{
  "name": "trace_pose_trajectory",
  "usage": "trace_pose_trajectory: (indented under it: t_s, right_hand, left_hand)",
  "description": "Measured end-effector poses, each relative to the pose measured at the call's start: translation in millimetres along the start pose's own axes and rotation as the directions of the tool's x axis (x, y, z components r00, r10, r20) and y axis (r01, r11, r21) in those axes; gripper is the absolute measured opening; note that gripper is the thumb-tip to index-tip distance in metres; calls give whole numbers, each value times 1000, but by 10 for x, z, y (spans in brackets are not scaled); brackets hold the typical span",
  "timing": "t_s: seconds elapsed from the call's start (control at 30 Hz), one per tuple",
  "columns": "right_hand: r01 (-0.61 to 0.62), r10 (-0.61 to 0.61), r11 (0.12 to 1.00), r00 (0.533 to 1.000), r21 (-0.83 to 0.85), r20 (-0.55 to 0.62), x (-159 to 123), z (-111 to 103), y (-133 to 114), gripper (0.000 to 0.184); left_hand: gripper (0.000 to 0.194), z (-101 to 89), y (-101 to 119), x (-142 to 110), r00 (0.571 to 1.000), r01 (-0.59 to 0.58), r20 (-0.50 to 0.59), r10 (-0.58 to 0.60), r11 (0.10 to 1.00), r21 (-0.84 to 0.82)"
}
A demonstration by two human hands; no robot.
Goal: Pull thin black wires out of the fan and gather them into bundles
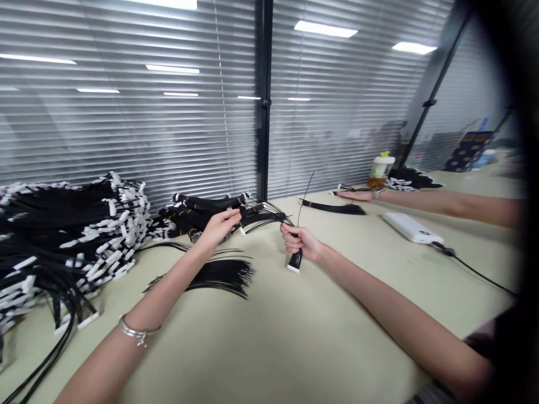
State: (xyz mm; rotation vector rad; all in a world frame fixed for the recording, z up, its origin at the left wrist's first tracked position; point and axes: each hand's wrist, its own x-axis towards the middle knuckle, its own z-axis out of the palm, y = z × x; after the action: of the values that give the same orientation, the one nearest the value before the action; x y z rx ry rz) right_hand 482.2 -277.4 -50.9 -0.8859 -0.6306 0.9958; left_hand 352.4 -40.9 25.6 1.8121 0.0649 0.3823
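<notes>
My right hand (300, 242) is wrapped round a bundle of black wires (296, 259). A white connector (293, 269) hangs at its lower end, and one thin wire sticks up above the fist. To the left, my left hand (222, 225) has its fingertips pinched together at the end of a black wire cable (265, 217). A white connector (242, 230) shows just under those fingertips. The cable's loose ends fan out towards my right fist. Below my left hand, a flat spread of black wires (221, 276) lies on the table, partly covered by my left forearm.
A big heap of black cables with white connectors (109, 224) fills the left side. Tied bundles (202, 207) lie by the window blinds. Another person's hand (356, 194) rests at the right, near a tied bundle (334, 207), a white power bank (411, 227) and a lidded jar (381, 171).
</notes>
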Motion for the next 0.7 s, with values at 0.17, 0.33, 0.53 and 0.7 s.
trace_pose_trajectory:
  t_s: [0.17, 0.33, 0.53, 0.7]
  right_hand:
    - [-22, 22, 1000, 999, -7, 24, 12, 55, 26, 24]
    - [-35, 35, 999, 999, -11, 39, 23, 125, 67, 23]
    - [-55, 55, 998, 997, -14, 49, 16, 240, 118, 23]
    - [-50, 50, 999, 998, -17, 39, 18, 266, 149, 22]
  left_hand:
    - [53, 315, 15, 47, 999, -7, -33, 4, 993, -114]
    - [65, 648, 12, 50, 993, 16, -118, -31, 992, -121]
    - [47, 894, -51, 67, 978, -4, -207, -19, 994, -111]
    - [34, 885, -129, 98, 989, -52, -142, 34, 992, -119]
